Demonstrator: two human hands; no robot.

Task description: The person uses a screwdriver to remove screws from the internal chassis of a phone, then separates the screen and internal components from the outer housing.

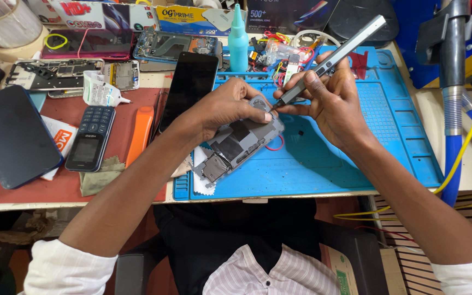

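At the centre of the frame, an opened smartphone (241, 145) is pinned against the blue repair mat (356, 158) by the left hand (225, 106), its fingers curled closed over the phone's upper end. A slim grey electric screwdriver (331, 57) is gripped pen-style by the right hand (331, 104), fingers wrapped shut around its lower shaft, tip touching the phone's top edge. A keypad phone (90, 137) is seen at left, an orange pry tool (140, 134) just beside it.

Bright blue for the work mat (389, 136), grey for the opened phone (241, 143), silver for the slim screwdriver (345, 46), teal for the bottle (238, 41), orange for the pry tool (139, 134), dark red for the counter pad (55, 188).
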